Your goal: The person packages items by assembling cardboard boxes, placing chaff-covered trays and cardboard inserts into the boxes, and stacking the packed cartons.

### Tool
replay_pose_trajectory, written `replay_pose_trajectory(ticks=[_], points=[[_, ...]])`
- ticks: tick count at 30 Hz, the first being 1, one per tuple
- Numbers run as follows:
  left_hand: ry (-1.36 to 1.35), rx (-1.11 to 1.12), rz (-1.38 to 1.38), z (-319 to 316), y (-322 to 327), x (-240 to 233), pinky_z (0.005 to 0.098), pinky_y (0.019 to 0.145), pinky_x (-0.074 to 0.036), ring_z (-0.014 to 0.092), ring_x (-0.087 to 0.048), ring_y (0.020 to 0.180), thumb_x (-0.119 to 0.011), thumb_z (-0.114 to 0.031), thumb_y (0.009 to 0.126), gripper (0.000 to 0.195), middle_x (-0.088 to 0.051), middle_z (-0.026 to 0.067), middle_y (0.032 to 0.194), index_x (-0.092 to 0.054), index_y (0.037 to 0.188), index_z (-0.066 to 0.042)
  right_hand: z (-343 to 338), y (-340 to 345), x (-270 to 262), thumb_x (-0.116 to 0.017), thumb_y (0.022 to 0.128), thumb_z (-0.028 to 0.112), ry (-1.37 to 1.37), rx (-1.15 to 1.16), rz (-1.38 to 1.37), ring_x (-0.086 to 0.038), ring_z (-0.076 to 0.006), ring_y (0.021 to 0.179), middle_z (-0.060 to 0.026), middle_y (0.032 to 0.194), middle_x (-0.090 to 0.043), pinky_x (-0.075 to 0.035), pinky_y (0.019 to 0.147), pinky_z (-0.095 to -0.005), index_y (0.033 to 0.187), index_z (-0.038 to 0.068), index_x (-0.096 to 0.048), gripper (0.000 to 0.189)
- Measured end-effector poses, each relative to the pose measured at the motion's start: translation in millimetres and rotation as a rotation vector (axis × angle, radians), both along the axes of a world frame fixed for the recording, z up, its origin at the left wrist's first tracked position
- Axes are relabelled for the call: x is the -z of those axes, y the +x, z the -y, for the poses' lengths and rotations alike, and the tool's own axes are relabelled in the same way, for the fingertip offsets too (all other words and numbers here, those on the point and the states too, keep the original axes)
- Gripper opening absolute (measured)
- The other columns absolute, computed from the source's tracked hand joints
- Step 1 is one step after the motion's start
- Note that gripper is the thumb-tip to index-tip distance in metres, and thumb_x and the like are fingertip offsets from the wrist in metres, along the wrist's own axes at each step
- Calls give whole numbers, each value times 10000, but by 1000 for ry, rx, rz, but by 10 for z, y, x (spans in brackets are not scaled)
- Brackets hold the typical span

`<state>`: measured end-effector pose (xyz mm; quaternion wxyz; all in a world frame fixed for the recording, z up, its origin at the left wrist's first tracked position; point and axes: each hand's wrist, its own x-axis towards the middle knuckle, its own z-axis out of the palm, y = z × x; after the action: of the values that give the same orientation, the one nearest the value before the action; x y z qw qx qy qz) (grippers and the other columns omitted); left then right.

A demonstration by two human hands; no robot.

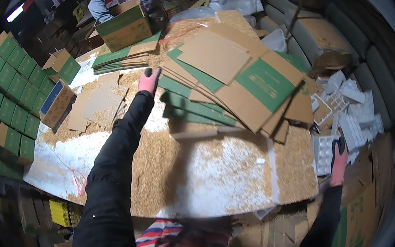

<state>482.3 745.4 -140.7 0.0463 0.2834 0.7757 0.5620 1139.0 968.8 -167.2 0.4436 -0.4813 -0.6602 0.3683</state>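
Note:
My left hand point(150, 81), in a pink glove with dark fingertips, reaches across the table to the left corner of a pile of flattened green and brown cardboard boxes point(267, 83). Whether it grips a sheet there cannot be made out. Plain cardboard sheets point(214, 54) lie on top of the pile. Under its left side, more green flaps point(196, 116) look blurred. My right hand point(339, 164), gloved alike, is beyond the table's right edge, beside a white foam tray with round hollows point(324, 153). Its fingers point away from me, and any contact with the tray is unclear.
Loose husks or shavings point(159, 174) cover much of the white tabletop point(206, 186). Green cartons point(11, 89) are stacked at left, near an upright blue-lined box point(56, 105). Across the table, a person point(101, 4) reaches into an open carton point(123, 27). White foam pieces point(355, 116) heap at right.

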Motion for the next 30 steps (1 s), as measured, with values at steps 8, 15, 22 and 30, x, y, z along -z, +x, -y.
replay_pose_trajectory(ticks=[8, 15, 22, 30], points=[[-153, 756, 143, -975, -1228, 845, 391, 934, -344, 201, -423, 1169, -430, -684, 774, 788, -391, 72, 1347, -323, 1375, -186, -1170, -1681, -50, -490, 904, 326, -219, -355, 437, -531, -133, 887, -51, 1004, -599, -401, 809, -256, 1126, -47, -537, 436], [-265, 805, 586, -1027, -807, 124, 278, 852, -415, 163, -560, 929, -664, -454, 746, 608, -630, 80, 984, -556, 1138, -2, -699, -1773, -191, -395, 955, 296, -438, -370, 233, -500, -106, 997, -36, 1142, -541, -381, 878, -248, 1223, -15, -468, 417], [163, 697, 840, -291, -536, -39, 245, 795, -458, 105, -571, 897, -653, -125, 775, 404, -598, 39, 1004, -519, 1135, 1, -117, -1503, -190, -402, 931, 86, -297, -380, 201, -467, -199, 1129, -118, 1263, -470, -362, 951, -303, 1274, -52, -392, 369], [161, 45, 721, 3036, -193, -514, 274, 759, -457, 150, -565, 920, -654, -150, 726, 484, -577, 50, 1051, -495, 1166, -26, 1895, -2702, -1287, -495, 864, 202, -346, -311, 75, -503, -141, 948, -71, 1037, -549, -375, 843, -244, 1133, -42, -492, 364]])
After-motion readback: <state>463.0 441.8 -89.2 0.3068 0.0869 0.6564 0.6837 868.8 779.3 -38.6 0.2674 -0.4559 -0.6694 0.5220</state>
